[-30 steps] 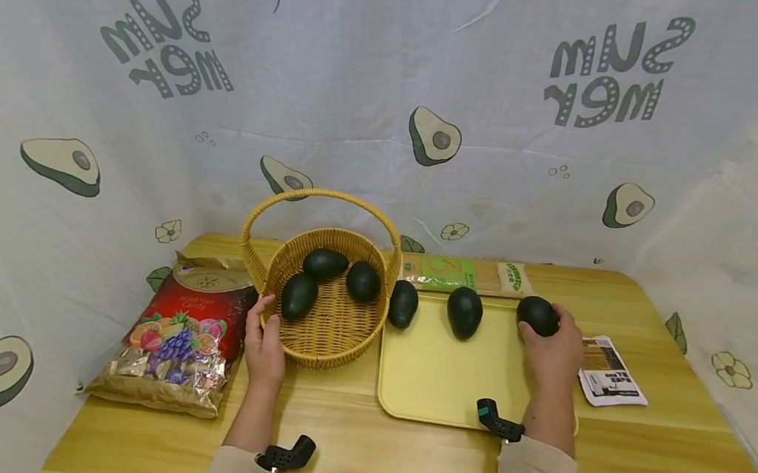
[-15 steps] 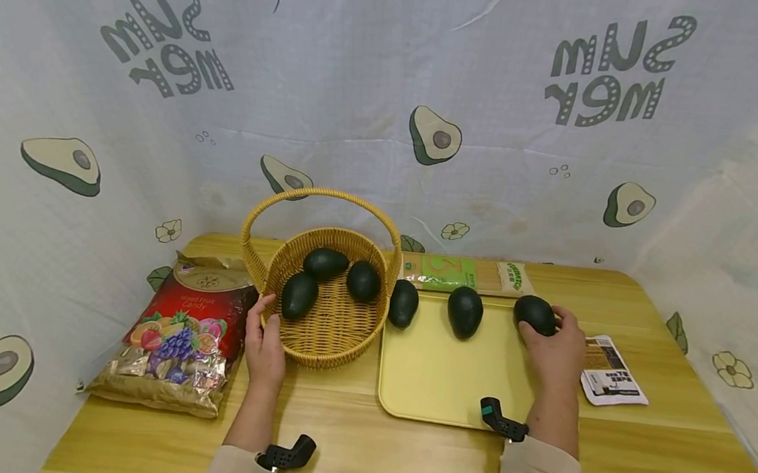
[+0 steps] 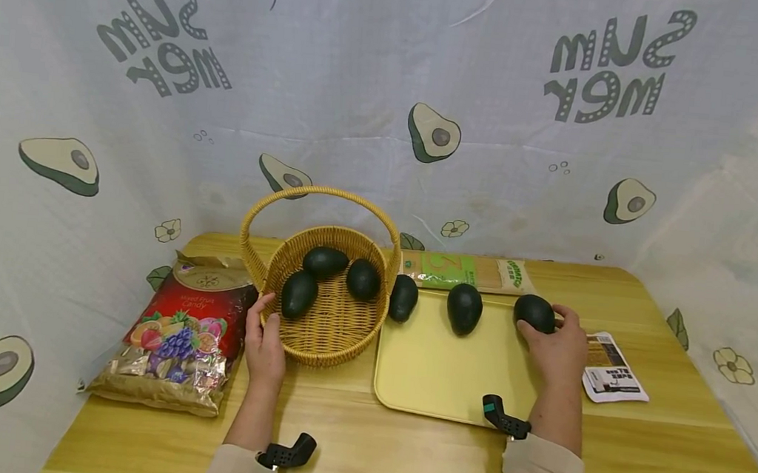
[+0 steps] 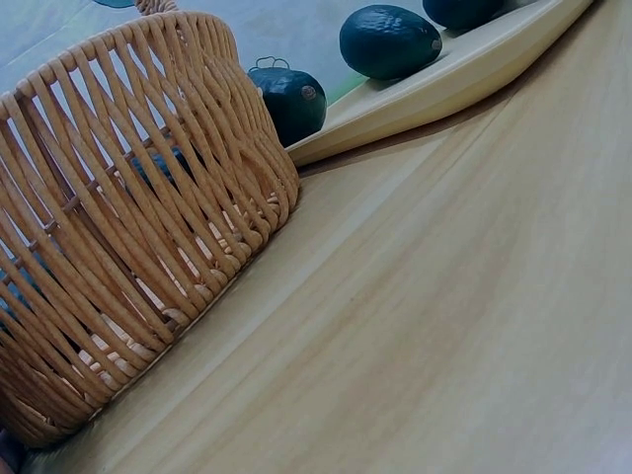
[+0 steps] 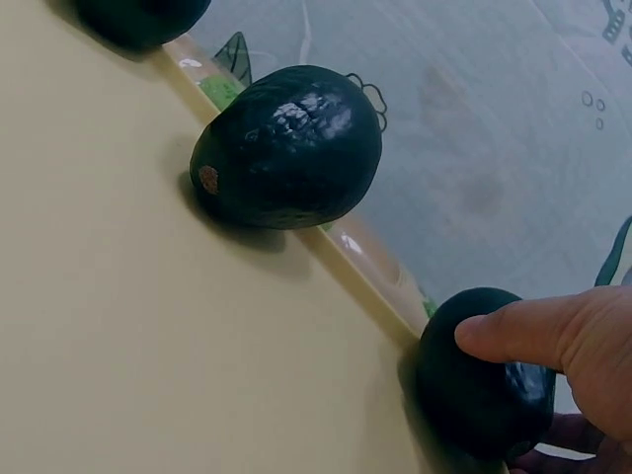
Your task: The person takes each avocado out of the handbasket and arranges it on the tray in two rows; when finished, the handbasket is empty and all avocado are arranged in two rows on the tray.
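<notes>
A round wicker basket (image 3: 323, 354) with a tall arched handle stands left of centre, with 3 dark green avocados (image 3: 325, 262) inside. My left hand (image 3: 266, 350) holds the basket's left front side, fingertips at the rim; the left wrist view shows mostly the woven wall (image 4: 148, 197). To the right lies a pale yellow tray (image 3: 455, 376) with an avocado (image 3: 464, 309) at the middle of its far edge and another avocado (image 3: 404, 298) at its far left corner. At the far right corner my right hand (image 3: 557, 351) grips a third avocado (image 5: 484, 380), thumb across its side.
A red and gold candy bag (image 3: 180, 332) lies left of the basket. Behind the tray is a long, flat green-and-tan packet (image 3: 450, 270). A small white and brown pouch (image 3: 616, 370) lies to the right. A printed cloth (image 3: 363, 101) hangs behind the wooden table (image 3: 368, 458).
My right hand and its avocado have shifted slightly left, then stayed at the corner. The tray with its avocados has slid a little left and away. My left hand stays at the basket.
</notes>
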`<state>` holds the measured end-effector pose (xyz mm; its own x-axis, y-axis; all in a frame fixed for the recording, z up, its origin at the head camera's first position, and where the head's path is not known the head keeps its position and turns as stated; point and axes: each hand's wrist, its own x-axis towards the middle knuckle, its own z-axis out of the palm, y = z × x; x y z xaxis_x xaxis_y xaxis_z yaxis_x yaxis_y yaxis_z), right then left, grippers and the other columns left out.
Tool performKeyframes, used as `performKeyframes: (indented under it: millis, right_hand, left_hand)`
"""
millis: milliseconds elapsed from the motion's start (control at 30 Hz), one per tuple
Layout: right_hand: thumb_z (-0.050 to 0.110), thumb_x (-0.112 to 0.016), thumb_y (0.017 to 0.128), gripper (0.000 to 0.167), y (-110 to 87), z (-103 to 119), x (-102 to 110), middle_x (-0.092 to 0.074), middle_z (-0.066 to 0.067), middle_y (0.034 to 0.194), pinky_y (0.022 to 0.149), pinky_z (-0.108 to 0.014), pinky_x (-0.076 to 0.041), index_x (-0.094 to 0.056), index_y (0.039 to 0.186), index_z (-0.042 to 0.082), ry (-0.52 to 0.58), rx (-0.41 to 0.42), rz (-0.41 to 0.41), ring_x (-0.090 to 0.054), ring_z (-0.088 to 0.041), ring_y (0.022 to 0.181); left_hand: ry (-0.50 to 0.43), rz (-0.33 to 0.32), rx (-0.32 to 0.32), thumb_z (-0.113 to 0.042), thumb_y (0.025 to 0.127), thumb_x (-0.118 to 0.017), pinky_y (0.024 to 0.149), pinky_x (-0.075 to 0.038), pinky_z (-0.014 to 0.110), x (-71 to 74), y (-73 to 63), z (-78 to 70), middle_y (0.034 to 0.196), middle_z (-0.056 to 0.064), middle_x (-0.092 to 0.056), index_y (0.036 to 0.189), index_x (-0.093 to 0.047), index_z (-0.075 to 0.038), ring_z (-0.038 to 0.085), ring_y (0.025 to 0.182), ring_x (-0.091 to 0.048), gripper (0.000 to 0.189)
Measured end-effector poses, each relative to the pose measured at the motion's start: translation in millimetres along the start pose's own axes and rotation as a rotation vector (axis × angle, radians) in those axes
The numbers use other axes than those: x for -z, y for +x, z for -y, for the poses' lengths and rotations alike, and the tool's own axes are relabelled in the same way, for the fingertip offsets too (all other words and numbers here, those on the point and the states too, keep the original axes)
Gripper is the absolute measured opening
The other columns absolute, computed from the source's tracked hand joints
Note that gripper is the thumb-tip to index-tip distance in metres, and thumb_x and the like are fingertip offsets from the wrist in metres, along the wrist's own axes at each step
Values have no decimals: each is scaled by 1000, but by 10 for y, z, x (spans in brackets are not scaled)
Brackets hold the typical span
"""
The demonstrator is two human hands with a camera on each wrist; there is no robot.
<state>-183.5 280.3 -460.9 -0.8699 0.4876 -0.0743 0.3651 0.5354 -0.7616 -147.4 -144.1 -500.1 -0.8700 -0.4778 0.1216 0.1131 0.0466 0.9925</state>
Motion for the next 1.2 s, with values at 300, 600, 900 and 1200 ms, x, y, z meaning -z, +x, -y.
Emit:
performKeyframes:
  millis: [300,600,900,1200]
  right_hand:
    - [31,-67,96,80,20,-6,7,-39,-37,149,108,-68,-32,-27,159,3,-23,16,13,-37,-55,137]
    - [29,-67,96,78,18,7,13,-40,-38,148,108,-68,-33,-29,159,2,-27,30,1,-38,-56,136]
    - [28,-65,96,78,15,6,1,-36,-38,150,108,-70,-33,-28,159,3,-23,21,0,-35,-56,137]
    - [34,-64,96,80,16,20,-4,-36,-37,152,109,-69,-33,-27,160,3,-28,14,11,-35,-55,138]
  left_hand:
    - [-9,5,-3,-11,105,-40,125,-17,58,-1,4,2,159,10,-40,143,-50,-8,29,155,-23,39]
    - [-4,-2,1,-13,106,-41,124,-18,59,-5,7,-5,160,11,-39,143,-50,-7,29,155,-24,39]
    - [0,-6,-3,-11,105,-42,125,-17,57,-1,7,6,159,11,-40,142,-51,-8,29,155,-24,38]
    - [9,-9,-8,-12,105,-42,125,-16,58,0,21,17,158,12,-41,141,-51,-8,31,155,-24,38]
